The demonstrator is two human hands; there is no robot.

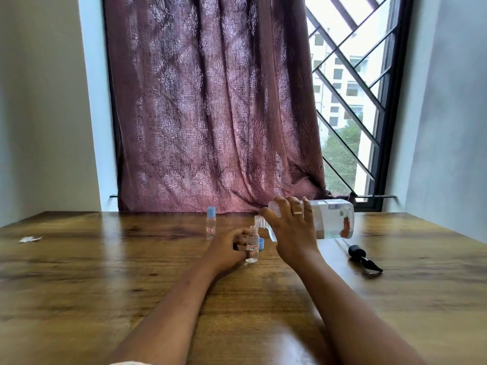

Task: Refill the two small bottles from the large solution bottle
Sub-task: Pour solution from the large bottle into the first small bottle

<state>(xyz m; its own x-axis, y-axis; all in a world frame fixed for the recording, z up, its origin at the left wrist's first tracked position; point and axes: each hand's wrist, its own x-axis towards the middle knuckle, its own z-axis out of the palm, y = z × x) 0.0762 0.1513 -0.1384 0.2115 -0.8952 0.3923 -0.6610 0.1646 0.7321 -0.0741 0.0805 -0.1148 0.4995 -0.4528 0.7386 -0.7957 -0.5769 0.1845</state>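
Far to the left on the wooden surface [105, 272], a small white scrap [30, 239] lies alone. Nearer the middle, toward the back edge, the capped small bottle [211, 223] stands upright with a blue top and a red-bordered label low on its side. Just right of it and closer to the camera, the left hand [228, 250] rests on the surface, its fingers [241, 237] curled round the open small bottle [252, 246], which stands upright; how full it is cannot be told. A loose blue cap [261, 244] lies just behind this bottle on its right. Above them the right hand [292, 230] grips the large solution bottle [329, 219] near its shoulder, fingers wrapped over the top, a ring on one of them. The large bottle is tipped almost level, base to the right, its threaded neck [259, 222] pointing left and slightly down, just above the small bottle's mouth; whether liquid runs cannot be told. Farther right a black pump head [365, 259] with its tube lies flat on the surface. Behind hangs a patterned curtain [210, 101], with a window grille [350, 101] at its right.
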